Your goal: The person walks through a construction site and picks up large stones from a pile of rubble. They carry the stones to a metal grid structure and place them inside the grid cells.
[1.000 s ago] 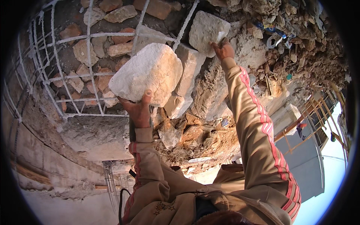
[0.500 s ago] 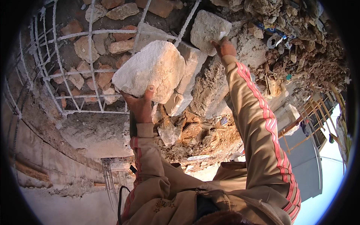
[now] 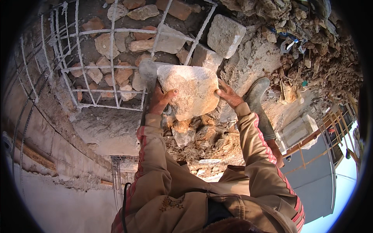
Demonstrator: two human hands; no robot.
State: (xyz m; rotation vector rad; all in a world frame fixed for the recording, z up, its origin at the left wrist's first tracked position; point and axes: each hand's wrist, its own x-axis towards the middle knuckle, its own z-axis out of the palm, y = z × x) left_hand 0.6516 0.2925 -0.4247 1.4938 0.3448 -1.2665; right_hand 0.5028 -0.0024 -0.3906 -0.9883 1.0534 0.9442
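A big pale stone block (image 3: pixel 190 91) is held up between my two hands, in front of my body. My left hand (image 3: pixel 161 99) grips its left side, thumb over the near face. On the opposite side, my right hand (image 3: pixel 230 94) presses its fingers and thumb against the stone's edge. Just beyond lies a smaller whitish stone (image 3: pixel 206 58), partly hidden behind the block. A squared grey stone (image 3: pixel 226 35) rests farther off to the right, with no hand on it.
A welded rebar grid (image 3: pixel 113 64) stands over several broken stones at the left. My rubber boots show, one (image 3: pixel 258 93) at the right, the other (image 3: pixel 148 70) by the grid. Loose rubble (image 3: pixel 316 54) is heaped at the far right. A concrete wall (image 3: pixel 74 155) runs along the left.
My right hand has left the squared grey stone and come to the big block's right side. The block has shifted right and nearer, turning in my hands. Both boots now show.
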